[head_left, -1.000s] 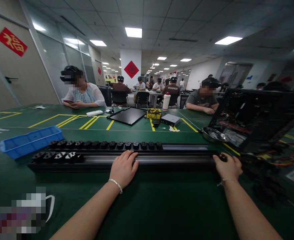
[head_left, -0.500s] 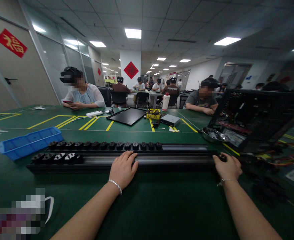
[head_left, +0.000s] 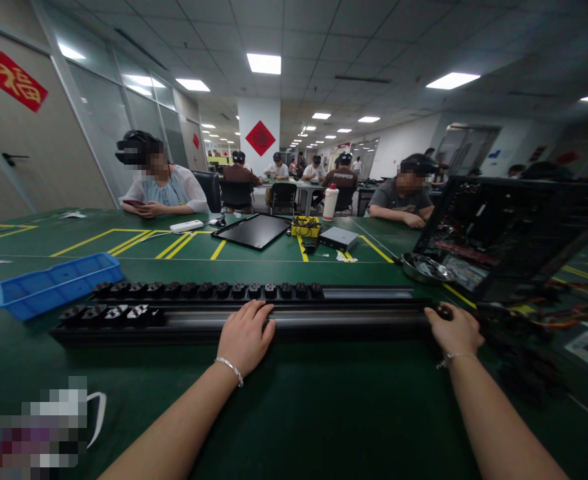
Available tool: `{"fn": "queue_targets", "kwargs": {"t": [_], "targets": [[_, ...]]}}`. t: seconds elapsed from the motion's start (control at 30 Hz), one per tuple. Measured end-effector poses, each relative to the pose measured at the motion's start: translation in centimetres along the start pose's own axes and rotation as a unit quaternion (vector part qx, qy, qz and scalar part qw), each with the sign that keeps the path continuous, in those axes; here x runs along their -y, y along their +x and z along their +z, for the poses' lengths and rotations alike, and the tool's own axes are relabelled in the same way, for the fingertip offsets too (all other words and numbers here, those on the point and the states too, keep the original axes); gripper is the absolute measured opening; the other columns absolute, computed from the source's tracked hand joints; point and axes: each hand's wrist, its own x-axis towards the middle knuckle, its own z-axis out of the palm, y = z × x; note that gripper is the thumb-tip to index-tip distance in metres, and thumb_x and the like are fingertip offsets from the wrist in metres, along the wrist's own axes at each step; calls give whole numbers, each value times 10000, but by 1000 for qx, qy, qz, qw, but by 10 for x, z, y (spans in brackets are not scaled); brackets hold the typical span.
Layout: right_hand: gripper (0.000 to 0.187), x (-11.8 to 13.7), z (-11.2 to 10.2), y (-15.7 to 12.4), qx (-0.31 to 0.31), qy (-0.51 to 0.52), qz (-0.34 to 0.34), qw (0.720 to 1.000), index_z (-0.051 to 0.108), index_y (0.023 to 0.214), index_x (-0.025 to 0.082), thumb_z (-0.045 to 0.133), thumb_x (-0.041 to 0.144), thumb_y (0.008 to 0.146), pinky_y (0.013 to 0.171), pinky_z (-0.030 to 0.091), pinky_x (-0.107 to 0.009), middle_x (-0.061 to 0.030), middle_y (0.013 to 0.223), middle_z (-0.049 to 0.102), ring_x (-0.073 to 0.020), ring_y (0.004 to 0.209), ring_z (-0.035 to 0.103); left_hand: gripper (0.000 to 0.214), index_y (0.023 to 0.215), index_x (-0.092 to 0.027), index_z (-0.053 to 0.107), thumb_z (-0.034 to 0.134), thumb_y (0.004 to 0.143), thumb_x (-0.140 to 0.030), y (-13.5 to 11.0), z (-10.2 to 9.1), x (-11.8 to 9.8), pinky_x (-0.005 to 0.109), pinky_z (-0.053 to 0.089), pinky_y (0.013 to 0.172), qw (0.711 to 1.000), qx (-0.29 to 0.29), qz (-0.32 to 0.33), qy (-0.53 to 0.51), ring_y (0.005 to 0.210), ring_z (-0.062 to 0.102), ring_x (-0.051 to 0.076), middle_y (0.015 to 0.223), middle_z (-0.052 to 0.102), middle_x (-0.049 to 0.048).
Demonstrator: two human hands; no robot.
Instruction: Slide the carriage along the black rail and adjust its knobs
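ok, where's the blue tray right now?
Head view, far left on the green table: the blue tray lies just behind the left end of the long black rail, well left of the left hand.

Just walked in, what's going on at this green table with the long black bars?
A person has both hands on the nearer long black rail on the green table. The left hand lies palm-down on its middle; the right hand curls at its right end, its grip unclear. Black blocks sit at the rail's left end, a second rail behind carries a longer row, and a blue tray lies to the left. Other people sit across the table.
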Motion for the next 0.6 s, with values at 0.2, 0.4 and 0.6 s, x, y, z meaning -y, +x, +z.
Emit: {"fn": "queue_targets", "kwargs": {"t": [0.2, 0.4, 0.6], "targets": [[343, -2, 1, 2, 2, 11, -1, 1000, 570, 895, 227, 543, 473, 657, 993, 252, -477, -90, 1115, 502, -287, 1153, 384, 374, 1164, -242, 557, 354, 880, -376, 0, 0, 0, 390, 420, 923, 1000, -4, 1, -2, 1182, 471, 221, 1240, 567, 47], [371, -2, 2, 0, -3, 8, -9, 1000, 575, 920, 204, 529, 479, 675, 991, 261, -464, -102, 1116, 507, -285, 1157, 384, 364, 1152, -241, 566, 371, 874, -370, 1, -2, -1, 389, 422, 927, 1000, -3, -1, 0, 1171, 483, 218, 1223, 578, 41], [432, -4, 4, -3, -12, 20, 17, 1000, 595, 954, 172, 522, 501, 684, 997, 265, -432, -116, 1144, 491, -289, 1146, 390, 363, 1158, -250, 558, 357, 880, -369, 0, -1, 0, 385, 420, 924, 1000, -2, 1, 0, 1183, 472, 215, 1236, 570, 42]]}}
